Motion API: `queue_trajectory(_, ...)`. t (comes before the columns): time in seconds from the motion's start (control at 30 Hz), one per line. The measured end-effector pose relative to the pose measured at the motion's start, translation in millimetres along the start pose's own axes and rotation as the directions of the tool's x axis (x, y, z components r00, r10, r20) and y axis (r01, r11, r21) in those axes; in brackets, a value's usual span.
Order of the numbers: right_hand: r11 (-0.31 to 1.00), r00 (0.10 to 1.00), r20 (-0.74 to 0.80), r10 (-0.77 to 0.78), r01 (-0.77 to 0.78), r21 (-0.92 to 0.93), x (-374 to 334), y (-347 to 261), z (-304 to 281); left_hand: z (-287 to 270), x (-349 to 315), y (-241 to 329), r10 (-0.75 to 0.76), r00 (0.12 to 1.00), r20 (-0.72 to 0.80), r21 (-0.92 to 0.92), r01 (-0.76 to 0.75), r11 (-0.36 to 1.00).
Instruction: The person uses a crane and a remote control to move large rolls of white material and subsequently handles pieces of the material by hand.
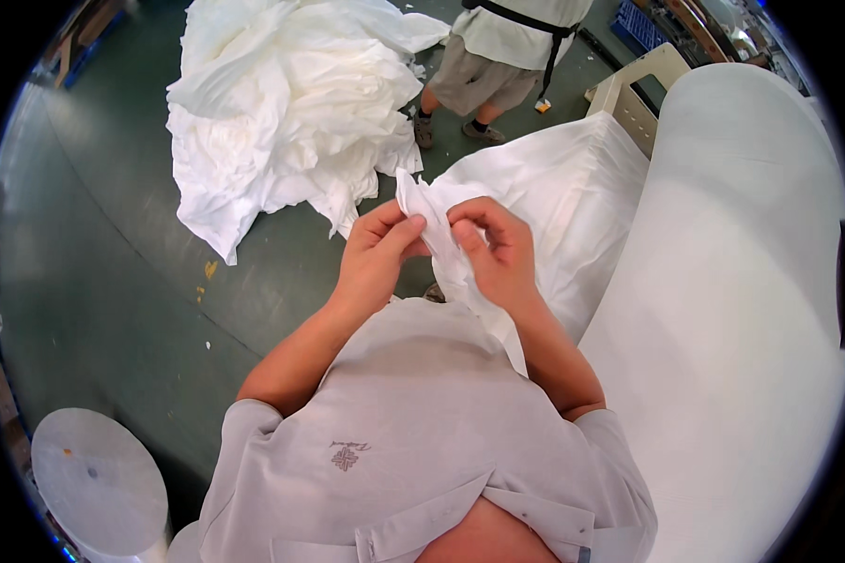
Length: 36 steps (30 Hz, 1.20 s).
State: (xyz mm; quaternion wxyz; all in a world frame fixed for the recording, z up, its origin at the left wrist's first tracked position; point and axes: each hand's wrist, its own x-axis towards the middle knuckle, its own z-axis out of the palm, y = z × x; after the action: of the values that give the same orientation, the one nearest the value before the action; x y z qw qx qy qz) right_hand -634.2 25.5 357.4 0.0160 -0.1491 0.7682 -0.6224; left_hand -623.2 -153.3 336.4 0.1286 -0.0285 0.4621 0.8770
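A white sheet of thin fabric (563, 197) slopes down from the right and runs up into both of my hands in front of my chest. My left hand (382, 246) pinches a gathered edge of it between thumb and fingers. Close beside it, my right hand (498, 246) is closed with the fingertips curled at the same fabric. A small folded corner sticks up between the two hands. Whatever lies under my right fingertips is hidden, but the cloth passes right at them.
A big crumpled heap of white fabric (291, 113) lies on the green floor (113, 244) ahead. Along my right side stands a large white roll (723, 328). Another person (502, 66) stands ahead, near a beige metal frame (643, 94). A round white roll end (99, 483) is at lower left.
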Motion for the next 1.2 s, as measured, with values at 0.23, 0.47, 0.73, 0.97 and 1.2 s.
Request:
queue_trajectory(0.23,0.916,0.96,0.278,0.027,-0.135,0.377,32.0,25.8,1.4,-20.6,-18.9,-7.4,0.003,0.946,0.325,0.163,-0.06,0.985)
queue_trajectory(0.47,0.993,0.956,0.271,0.115,-0.116,-0.011,26.2,5.5,-5.3,3.0,-12.3,15.8,0.254,0.966,-0.043,0.405,-0.215,0.888)
queue_trajectory(0.73,0.99,0.975,0.219,0.024,0.007,-0.141,25.9,-13.1,-5.4,-11.6,-2.8,23.0,0.159,0.979,-0.126,0.272,-0.12,0.955)
queue_trajectory(0.97,0.981,0.958,0.28,0.056,-0.001,-0.194,27.6,-11.0,-15.6,-7.0,-1.8,23.9,0.238,0.971,0.008,0.476,-0.213,0.853)
queue_trajectory(1.2,0.99,0.944,0.323,0.075,-0.032,-0.135,29.3,-12.4,-18.9,-14.1,4.3,24.8,-0.014,1.0,-0.023,0.125,0.017,0.992)
